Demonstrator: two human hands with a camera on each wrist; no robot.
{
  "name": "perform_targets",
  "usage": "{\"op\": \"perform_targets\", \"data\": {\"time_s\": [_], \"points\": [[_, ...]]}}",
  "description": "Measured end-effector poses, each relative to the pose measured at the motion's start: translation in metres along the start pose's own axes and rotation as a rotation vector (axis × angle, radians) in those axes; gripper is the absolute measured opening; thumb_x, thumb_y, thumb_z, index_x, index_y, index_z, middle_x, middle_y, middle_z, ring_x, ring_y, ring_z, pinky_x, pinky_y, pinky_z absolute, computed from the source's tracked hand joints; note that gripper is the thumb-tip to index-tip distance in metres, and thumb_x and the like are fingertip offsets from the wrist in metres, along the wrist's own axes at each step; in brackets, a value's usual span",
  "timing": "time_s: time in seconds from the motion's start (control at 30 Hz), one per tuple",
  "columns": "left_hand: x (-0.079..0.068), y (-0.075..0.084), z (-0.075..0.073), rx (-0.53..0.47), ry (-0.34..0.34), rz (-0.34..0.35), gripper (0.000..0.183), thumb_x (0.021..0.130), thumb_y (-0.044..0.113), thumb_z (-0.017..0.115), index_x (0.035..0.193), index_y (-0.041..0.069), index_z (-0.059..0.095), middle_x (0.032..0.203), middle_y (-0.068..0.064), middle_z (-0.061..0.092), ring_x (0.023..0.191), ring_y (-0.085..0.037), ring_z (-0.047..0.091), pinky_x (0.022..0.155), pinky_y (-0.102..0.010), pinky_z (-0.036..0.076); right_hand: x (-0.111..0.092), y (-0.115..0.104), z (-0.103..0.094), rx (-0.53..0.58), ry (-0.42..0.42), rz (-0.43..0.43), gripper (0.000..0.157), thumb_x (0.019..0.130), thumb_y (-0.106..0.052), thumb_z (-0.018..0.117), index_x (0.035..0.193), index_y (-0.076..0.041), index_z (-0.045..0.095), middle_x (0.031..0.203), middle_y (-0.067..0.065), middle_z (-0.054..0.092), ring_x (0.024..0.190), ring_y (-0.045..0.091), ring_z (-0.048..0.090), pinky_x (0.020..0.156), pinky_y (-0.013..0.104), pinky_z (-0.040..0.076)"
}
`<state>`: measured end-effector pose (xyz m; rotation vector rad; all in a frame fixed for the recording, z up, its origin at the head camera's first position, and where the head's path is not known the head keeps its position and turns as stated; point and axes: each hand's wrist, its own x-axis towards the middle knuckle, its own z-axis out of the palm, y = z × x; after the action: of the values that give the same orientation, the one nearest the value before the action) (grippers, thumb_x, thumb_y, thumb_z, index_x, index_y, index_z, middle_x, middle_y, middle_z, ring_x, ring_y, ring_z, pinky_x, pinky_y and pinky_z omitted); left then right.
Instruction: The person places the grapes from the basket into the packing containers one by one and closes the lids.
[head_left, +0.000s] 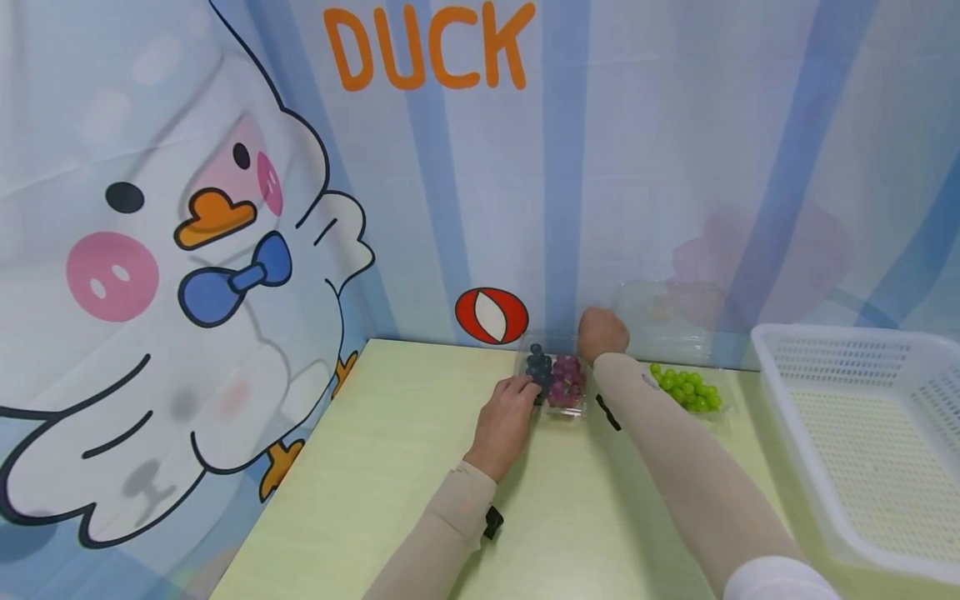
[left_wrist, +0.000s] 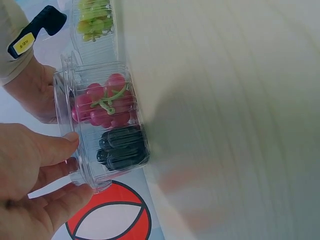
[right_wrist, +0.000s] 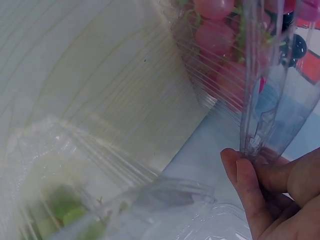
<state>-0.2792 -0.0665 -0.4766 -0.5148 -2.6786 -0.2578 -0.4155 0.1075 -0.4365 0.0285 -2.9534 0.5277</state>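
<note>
A clear plastic clamshell box (left_wrist: 95,72) stands at the back edge of the table, holding a bunch of red grapes (head_left: 567,383) beside a bunch of dark grapes (head_left: 538,367). My left hand (head_left: 502,425) grips the rim at its left end, thumb (left_wrist: 59,149) on one side and fingers on the other. At the opposite end, my right hand (right_wrist: 285,192) pinches the edge where lid and base meet. In the left wrist view, the lid lies over the box. Part of the right hand is hidden behind the box there.
Right of the box, a second clear box holds green grapes (head_left: 686,389), its lid (head_left: 667,321) raised against the backdrop. A white plastic basket (head_left: 791,450) stands at the far right of the pale table (head_left: 375,475). Behind hangs a duck-printed cloth (head_left: 487,192).
</note>
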Motion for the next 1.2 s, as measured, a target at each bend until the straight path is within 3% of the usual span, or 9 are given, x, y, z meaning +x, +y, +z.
{"op": "perform_targets", "data": {"time_s": [0.3,1.2], "points": [[0.0009,0.0004,-0.0018,-0.002,-0.006,-0.006,0.025,0.093,0.011,0.074,0.118,0.013,0.072,0.129,-0.004,0.067,0.121,-0.023,0.06,0.099,-0.033,0.054,0.0008,0.0005,0.0014,0.015,0.007,-0.011,0.03,0.101,-0.004,0.054,0.076,-0.002,0.07,0.075,0.017,0.072,0.066,0.029,0.07,0.052,0.044,0.055],[-0.0002,-0.0012,0.0003,-0.004,0.055,0.032,0.021,0.092,0.01,0.075,0.113,0.012,0.074,0.123,-0.004,0.069,0.116,-0.024,0.062,0.097,-0.031,0.055,0.0025,-0.0012,0.0065,-0.015,0.05,-0.023,0.018,0.096,0.001,0.059,0.086,0.004,0.073,0.087,0.022,0.074,0.078,0.034,0.073,0.065,0.048,0.061]]}}
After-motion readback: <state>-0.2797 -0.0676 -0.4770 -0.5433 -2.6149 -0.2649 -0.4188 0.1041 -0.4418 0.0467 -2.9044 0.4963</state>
